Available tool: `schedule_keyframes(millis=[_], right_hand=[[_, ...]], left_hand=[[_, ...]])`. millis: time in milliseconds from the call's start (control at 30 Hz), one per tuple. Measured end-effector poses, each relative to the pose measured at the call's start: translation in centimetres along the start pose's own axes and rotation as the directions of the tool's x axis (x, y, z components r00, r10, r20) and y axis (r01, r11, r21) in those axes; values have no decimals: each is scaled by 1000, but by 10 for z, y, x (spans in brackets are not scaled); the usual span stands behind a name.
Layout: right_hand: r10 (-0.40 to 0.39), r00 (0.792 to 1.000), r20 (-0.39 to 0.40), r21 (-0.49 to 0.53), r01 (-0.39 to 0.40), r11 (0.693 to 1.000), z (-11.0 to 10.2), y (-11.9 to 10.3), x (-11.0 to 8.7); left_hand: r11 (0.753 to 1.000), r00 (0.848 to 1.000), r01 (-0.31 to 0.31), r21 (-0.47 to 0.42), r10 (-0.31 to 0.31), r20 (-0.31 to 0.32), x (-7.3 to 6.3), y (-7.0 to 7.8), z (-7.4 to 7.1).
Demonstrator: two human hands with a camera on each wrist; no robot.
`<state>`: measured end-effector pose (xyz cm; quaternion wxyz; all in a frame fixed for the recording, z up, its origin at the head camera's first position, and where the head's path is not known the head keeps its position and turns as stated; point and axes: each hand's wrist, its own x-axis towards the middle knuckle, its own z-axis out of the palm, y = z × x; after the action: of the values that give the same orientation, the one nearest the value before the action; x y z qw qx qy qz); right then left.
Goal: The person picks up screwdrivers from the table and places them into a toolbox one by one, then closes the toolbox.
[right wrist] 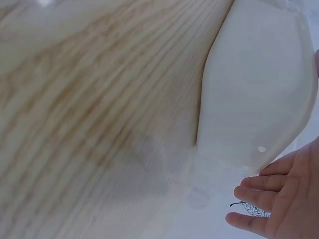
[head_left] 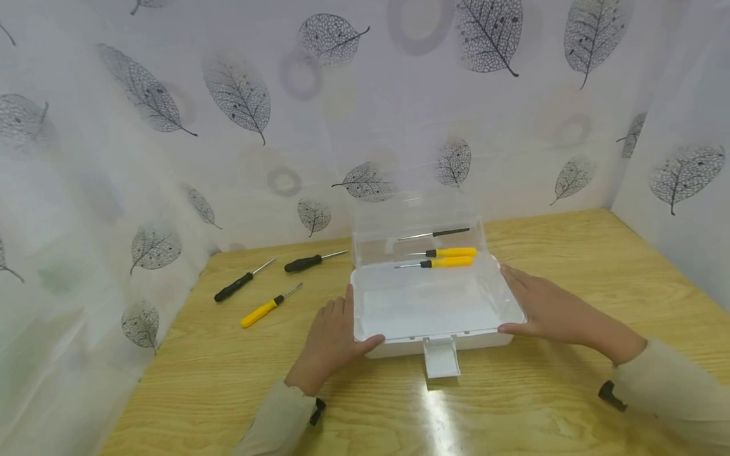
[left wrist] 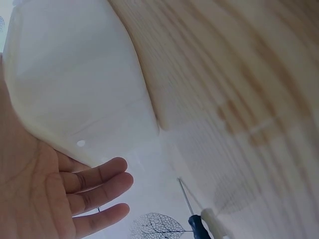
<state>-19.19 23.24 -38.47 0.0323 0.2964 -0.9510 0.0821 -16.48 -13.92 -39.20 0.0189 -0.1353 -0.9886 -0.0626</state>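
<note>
A white plastic box [head_left: 430,304] lies on the wooden table, its clear lid [head_left: 371,244] raised at the back and its latch [head_left: 441,360] hanging at the front. My left hand [head_left: 331,342] rests along the left side, thumb on the front corner. On the opposite side, my right hand [head_left: 547,310] touches the rim with its thumb near the front right corner. Both wrist views show fairly straight fingers beside the box wall. Two yellow-handled screwdrivers [head_left: 450,261] and a black-handled screwdriver [head_left: 450,232] overlap the lid area in the head view.
Left of the box, two more black screwdrivers [head_left: 234,288] and another yellow screwdriver [head_left: 262,312] lie on the table [head_left: 199,392]. A leaf-patterned curtain [head_left: 388,114] hangs behind the table and along its sides.
</note>
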Motion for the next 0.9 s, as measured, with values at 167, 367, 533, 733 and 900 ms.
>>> schedule_keyframes(millis=[167,367,533,733,900], right_hand=[[-6,1000,-8,0,6,1000,1,0,-1],[-15,999,-46,-40,14,999,3,-1,-1],[7,999,-51,-106,-12,994,2,-4,-2],[3,998,-56,-182,-14,983,1,-8,-3],[-20,996,-91,-205,1,979,3,-8,-3]], left_hand=[[1000,1000,5,-12,-5,13,0,0,0],[1000,1000,13,-26,-12,14,1,0,0],[1000,1000,4,-29,-4,11,2,0,0],[1000,1000,6,-17,-5,29,2,0,-1],[1000,1000,-9,-7,9,14,2,-1,0]])
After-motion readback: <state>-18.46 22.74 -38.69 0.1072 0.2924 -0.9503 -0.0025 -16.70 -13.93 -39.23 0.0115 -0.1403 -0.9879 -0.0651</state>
